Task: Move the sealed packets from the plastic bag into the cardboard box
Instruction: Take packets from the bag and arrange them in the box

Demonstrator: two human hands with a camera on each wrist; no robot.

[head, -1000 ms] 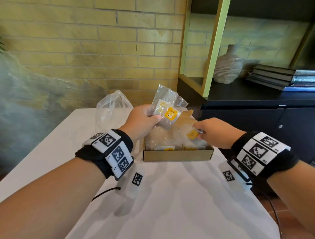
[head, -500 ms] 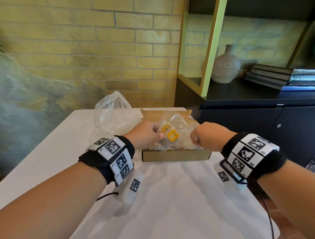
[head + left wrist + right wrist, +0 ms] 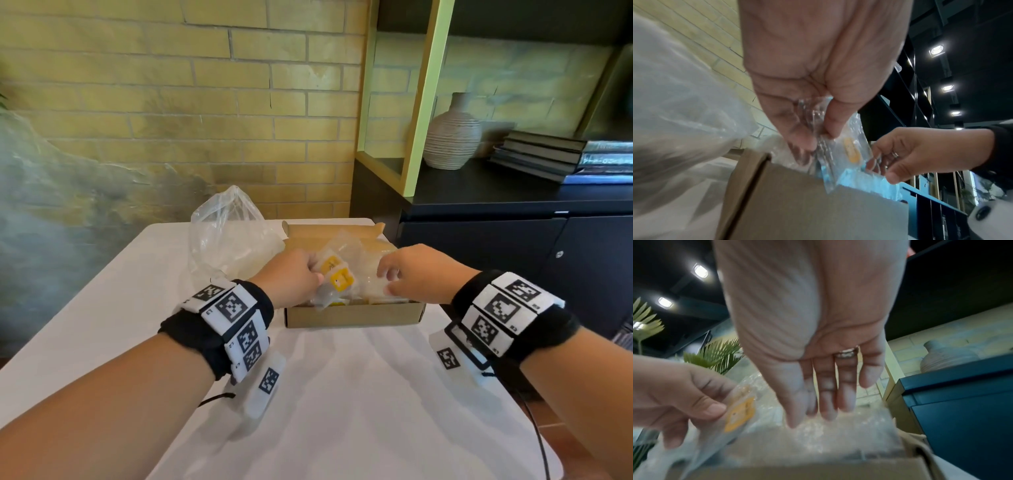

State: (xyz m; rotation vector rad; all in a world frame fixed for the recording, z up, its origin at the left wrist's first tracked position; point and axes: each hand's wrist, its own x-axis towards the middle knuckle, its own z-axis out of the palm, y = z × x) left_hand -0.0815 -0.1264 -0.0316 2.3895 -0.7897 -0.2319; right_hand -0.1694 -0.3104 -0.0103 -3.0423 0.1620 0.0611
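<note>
Toward the far left of the white surface a crumpled clear plastic bag stands slumped, its right side touching the left wall of the shallow brown cardboard box. The box sits open near the far right corner of the surface, already holding a layer of clear sealed packets.

Over the box's near left part, the left hand has its grip closed on a small bunch of clear sealed packets with yellow labels, thumb on one side and fingers on the other; the bunch tilts down into the box, its lower edge at the near wall. The left wrist view shows the same pinch.

Over the right part of the box, the right hand holds nothing: its grip is loose, fingers stretched downward with the tips on the packets lying in the box.

Right of the surface stands a dark cabinet, carrying a ribbed pale vase and a stack of dark books.
</note>
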